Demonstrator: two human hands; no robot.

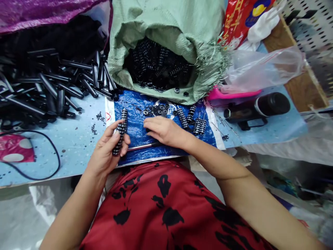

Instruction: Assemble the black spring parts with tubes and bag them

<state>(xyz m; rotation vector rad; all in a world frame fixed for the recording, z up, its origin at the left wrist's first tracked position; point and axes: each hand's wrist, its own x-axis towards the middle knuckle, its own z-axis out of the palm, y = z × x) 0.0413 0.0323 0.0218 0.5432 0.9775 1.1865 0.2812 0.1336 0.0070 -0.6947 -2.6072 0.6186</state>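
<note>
While my left hand pinches ring stack upright-tilted, loose rings lie just beyond my right hand, fingers flat on blue sheet, nearer them

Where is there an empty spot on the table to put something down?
Bare light blue tabletop lies between the black cable loop and the left hand. Another patch sits right of the blue sheet, below the black tool. It is crowded around the black tube pile and green sack.

Blue tarp, black-and-white number rings
</note>
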